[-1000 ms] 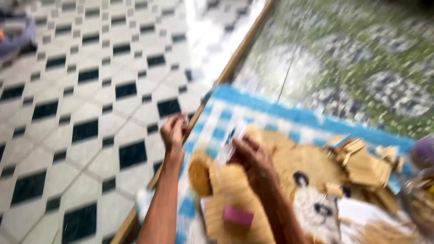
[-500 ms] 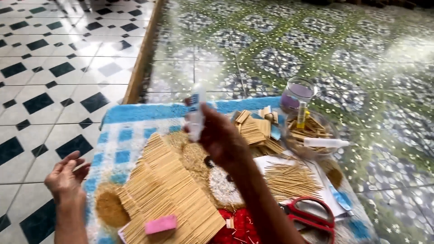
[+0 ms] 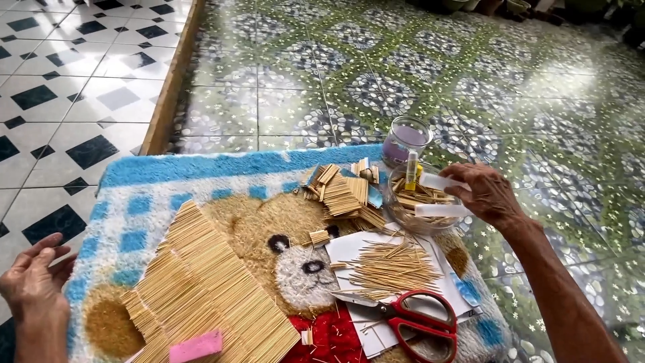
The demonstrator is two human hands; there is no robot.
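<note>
Now the right hand (image 3: 487,195) grips a white tube (image 3: 443,182) over the bowl (image 3: 403,218) at 3 o'clock; the left hand (image 3: 33,282) rests open, empty, at 8.

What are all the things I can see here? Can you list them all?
Rug: one, blue and white checks with a bear picture, on the tiled floor.
Stick panel: one, tan, on the rug's left.
Pink block: one, at the panel's bottom edge.
Loose sticks: a pile, tan, on white paper.
Stick pieces: a heap, tan, near the rug's top edge.
Scissors: one pair, red handles, on the paper.
Clear bowl: one, holds sticks and a white tube.
Jar: one, clear, purple inside, behind the bowl.
Left hand: empty, at the rug's left edge.
Right hand: holding a white tube over the bowl.
</note>
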